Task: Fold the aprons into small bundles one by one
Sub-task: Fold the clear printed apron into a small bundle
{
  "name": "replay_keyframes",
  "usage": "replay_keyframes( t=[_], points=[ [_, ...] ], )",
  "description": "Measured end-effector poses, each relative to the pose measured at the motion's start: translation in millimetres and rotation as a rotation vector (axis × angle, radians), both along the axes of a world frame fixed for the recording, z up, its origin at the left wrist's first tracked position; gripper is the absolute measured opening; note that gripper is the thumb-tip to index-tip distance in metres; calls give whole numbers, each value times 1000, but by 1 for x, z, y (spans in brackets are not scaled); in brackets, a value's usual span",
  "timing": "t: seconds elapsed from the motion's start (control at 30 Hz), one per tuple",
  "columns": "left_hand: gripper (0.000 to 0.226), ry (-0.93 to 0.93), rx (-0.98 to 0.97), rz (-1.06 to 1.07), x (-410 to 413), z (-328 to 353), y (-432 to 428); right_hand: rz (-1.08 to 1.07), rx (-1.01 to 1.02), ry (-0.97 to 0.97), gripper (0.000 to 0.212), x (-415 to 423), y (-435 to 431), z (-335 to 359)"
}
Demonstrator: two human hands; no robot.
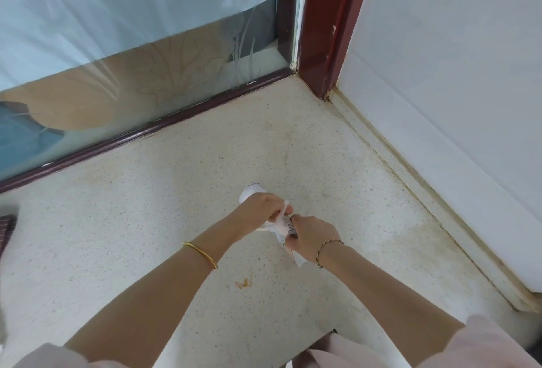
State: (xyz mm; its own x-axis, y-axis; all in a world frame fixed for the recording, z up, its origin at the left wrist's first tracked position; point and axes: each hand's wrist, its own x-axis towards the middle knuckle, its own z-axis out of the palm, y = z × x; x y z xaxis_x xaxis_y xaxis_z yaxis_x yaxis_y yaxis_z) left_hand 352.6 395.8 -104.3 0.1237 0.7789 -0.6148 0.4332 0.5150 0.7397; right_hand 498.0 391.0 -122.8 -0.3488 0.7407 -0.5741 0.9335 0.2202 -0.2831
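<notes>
Currently the left hand (264, 206) is pinching a thin white strap (284, 210) while the right hand (312, 240) is gripping the near end of a small crumpled white apron bundle with dark printed outlines (280, 225), over the speckled cream floor (205, 162), near the middle.

Speckled cream floor (176, 221), small orange stain (243, 282) near its front middle, frosted glass door (117, 30) with etched leaves along the far edge, red-brown frame post (322, 30) at the far corner — white wall (454, 59) along the right edge, striped dark cloth (7, 232) at the left edge.
</notes>
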Motion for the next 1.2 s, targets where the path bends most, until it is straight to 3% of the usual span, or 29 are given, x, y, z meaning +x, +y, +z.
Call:
replay_keyframes(
  t=[0.07, 0.13, 0.27, 0.4, 0.47, 0.5, 0.6, 0.7, 0.77, 0.83, 0.87, 0.93, 0.97, 1.03, 1.2],
  points=[
    [20, 25, -15, -45, -2, -6, 4, -9, -32, -7, 25, 4, 0, -5],
    [33, 46, -19, -94, -1, -9, 6, -13, -27, -2, 30, 6, 1, -9],
    [46, 201, 114, -300, 5, -13, 6, -39, -35, 62, 35, 3, 8, -8],
    [31, 333, 268, -471, 9, -23, 7, -103, -31, 85, 18, 3, 23, 2],
    [16, 388, 309, -497, 11, -24, 6, -117, -39, 111, 31, 2, 30, 7],
    [10, 389, 333, -485, 12, -24, 5, -103, -51, 132, 34, 1, 32, 10],
    [34, 322, 347, -361, 12, -28, 4, -153, -114, 296, 35, 2, 33, 23],
    [21, 286, 317, -278, 10, -25, 2, -370, -185, 485, 33, 8, 38, 31],
    [18, 257, 271, -214, 9, -23, 1, -359, -134, 444, 28, 10, 41, 28],
    [29, 209, 253, -181, 8, -21, -1, -207, -190, 305, 55, 6, 38, 21],
    [31, 199, 261, -183, 8, -21, -1, -103, -216, 211, 54, 4, 35, 17],
    [26, 199, 284, -175, 7, -23, -1, -13, -143, 93, 25, 1, 30, 5],
    [19, 201, 282, -143, 6, -25, -1, -28, -74, 78, 11, 2, 27, 2],
    [4, 205, 283, -65, 5, -27, -2, -80, 48, 93, 16, 5, 22, -1],
    [8, 101, 239, 10, 2, -21, 3, 11, 151, 134, 26, 7, 7, 1]
  ],
)
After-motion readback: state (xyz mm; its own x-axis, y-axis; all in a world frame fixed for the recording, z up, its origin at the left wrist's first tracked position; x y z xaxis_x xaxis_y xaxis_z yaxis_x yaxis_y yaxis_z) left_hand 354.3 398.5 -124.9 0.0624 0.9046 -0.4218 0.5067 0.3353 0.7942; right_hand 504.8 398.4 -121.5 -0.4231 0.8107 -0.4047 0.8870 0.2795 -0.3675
